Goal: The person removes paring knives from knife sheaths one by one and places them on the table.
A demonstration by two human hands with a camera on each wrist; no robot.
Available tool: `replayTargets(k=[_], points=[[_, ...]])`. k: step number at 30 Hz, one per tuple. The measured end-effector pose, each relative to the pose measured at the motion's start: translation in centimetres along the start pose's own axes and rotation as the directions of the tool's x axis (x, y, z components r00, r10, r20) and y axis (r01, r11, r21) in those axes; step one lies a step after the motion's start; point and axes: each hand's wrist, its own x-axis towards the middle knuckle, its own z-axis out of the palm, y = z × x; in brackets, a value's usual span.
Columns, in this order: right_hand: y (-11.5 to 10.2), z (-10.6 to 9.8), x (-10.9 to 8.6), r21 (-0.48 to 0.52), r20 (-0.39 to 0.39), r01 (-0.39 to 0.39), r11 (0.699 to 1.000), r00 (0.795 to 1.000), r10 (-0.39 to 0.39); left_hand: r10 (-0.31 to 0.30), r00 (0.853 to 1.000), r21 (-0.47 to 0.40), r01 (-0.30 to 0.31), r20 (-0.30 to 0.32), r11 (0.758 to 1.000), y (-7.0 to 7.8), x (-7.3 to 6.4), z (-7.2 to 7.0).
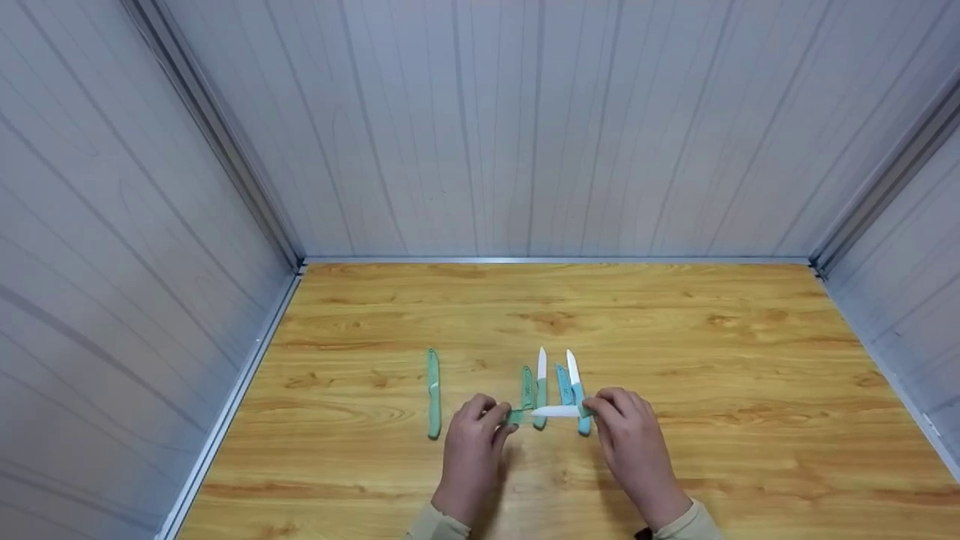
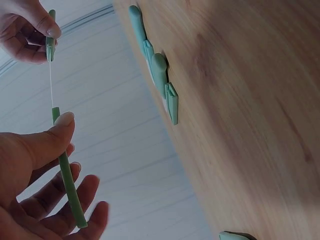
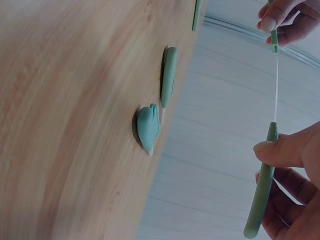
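My left hand (image 1: 474, 442) pinches a green blade sheath (image 2: 70, 185) between thumb and fingers. In my right hand (image 1: 631, 444) is the green handle (image 3: 261, 200) of a small knife, its white blade (image 1: 555, 412) pointing left toward the sheath. The blade tip is at or near the sheath's mouth; I cannot tell whether it is inside. Both hands are above the table. Beyond them lie a green sheath (image 1: 527, 386) beside a green-handled knife (image 1: 541, 386) and a blue sheath (image 1: 563, 382) beside a blue-handled knife (image 1: 575, 382), both knives with bare white blades.
Left of my hands, a green knife (image 1: 433, 397) lies lengthwise with its blade covered by a sheath. The wood-grain table (image 1: 360, 315) is bounded by pale panels (image 1: 495, 135) at the back and both sides.
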Motion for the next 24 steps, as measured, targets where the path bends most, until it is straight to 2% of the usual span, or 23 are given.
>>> replayTargets(k=[7, 13, 19, 24], points=[[0.0, 0.1, -0.3, -0.015, 0.032, -0.051, 0.999, 0.998, 0.051, -0.085, 0.995, -0.075, 0.089, 0.057, 0.993, 0.0, -0.2, 0.2], [-0.1, -0.1, -0.4, -0.017, 0.065, -0.092, 0.996, 0.994, 0.093, -0.162, 0.98, -0.15, 0.179, 0.117, 0.972, -0.1, -0.4, 0.6], [-0.3, -0.5, -0.3, -0.015, 0.101, -0.131, 0.991, 0.986, 0.132, -0.14, 0.973, -0.152, 0.169, 0.184, 0.974, -0.1, -0.7, 0.9], [-0.5, -0.8, -0.3, -0.004, 0.134, -0.206, 0.978, 0.97, 0.205, -0.11, 0.956, -0.17, 0.161, 0.273, 0.972, 0.1, -0.8, 1.1]])
